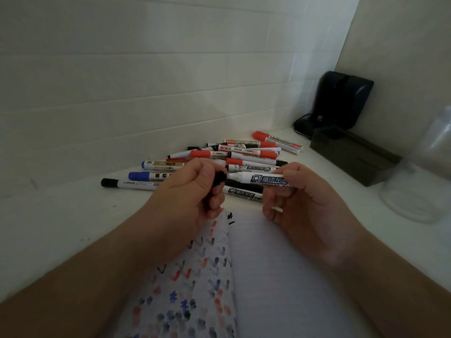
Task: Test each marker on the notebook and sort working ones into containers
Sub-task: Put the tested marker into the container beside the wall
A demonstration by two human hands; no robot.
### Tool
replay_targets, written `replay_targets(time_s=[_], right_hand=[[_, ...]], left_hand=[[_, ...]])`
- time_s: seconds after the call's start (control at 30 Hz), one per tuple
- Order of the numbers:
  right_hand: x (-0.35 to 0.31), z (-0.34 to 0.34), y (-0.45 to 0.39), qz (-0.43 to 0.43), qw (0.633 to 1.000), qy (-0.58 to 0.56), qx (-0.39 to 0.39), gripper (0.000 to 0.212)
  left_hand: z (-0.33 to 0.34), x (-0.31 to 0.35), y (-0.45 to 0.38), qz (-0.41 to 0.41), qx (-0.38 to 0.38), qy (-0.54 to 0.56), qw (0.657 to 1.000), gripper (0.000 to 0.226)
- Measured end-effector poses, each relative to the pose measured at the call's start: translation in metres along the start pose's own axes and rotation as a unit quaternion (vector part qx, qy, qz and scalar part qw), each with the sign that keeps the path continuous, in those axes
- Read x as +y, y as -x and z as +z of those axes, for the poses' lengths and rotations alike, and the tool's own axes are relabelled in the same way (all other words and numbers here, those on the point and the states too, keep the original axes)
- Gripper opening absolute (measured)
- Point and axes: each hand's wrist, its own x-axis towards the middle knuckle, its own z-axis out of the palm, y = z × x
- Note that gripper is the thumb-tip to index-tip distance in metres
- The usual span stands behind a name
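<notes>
Head view: white table (73, 215), tiled wall (122, 81) behind.

Two bare forearms, entering from the bottom corners of the picture. No sleeve visible on either arm up to the picture edge. Left hand (192, 191) and right hand (300, 203) both bare as well, without gloves. Short, plain fingernails on the left hand, no polish to be seen. No watch, bracelet or ring visible on the wrists and fingers that show. Dim light, so finer details of the hands not possible to tell.
</notes>
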Motion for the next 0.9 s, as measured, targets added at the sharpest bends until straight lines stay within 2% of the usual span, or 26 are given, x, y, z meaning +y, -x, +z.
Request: replay_targets(time_s=[0.1,0.17,0.23,0.27,0.33,0.43,0.5,0.63,0.73,0.83,0.9], right_hand=[[0.001,0.001,-0.001,-0.002,1.000,0.019,0.013,0.013],[0.003,0.000,-0.002,-0.022,0.998,0.063,0.021,0.009],[0.006,0.000,-0.002,-0.043,0.991,0.123,0.024,0.005],[0.007,0.000,-0.001,-0.052,0.988,0.146,0.023,0.008],[0.008,0.001,0.000,-0.067,0.982,0.175,0.011,0.002],[0.005,0.001,0.003,-0.118,0.959,0.257,0.001,0.008],[0.003,0.003,0.006,-0.139,0.950,0.281,0.010,0.009],[-0.002,0.007,0.014,-0.127,0.957,0.260,0.018,0.011],[-0.007,0.011,0.022,-0.125,0.950,0.283,0.037,0.007],[-0.013,0.010,0.034,-0.106,0.933,0.340,0.044,0.007],[-0.015,0.006,0.048,-0.078,0.931,0.352,0.053,0.010]], left_hand=[[0.002,0.002,0.003,-0.005,-0.015,-0.002,1.000,0.030],[-0.001,0.002,0.004,0.014,-0.004,-0.121,0.993,0.032],[-0.003,0.001,0.005,0.048,0.001,-0.275,0.960,0.027],[-0.002,0.000,0.005,0.055,0.003,-0.289,0.956,0.025],[0.002,0.000,0.006,0.042,0.015,-0.224,0.974,0.026],[0.011,0.005,0.007,0.027,0.019,-0.126,0.991,0.022],[0.017,0.006,0.008,0.038,0.015,-0.109,0.993,0.019],[0.025,0.006,0.009,0.077,0.003,-0.097,0.992,0.019],[0.026,0.004,0.011,0.061,-0.020,-0.064,0.996,0.020],[0.021,-0.001,0.012,0.056,-0.041,-0.090,0.994,0.018],[0.016,-0.001,0.015,0.089,-0.066,-0.205,0.973,0.018]])
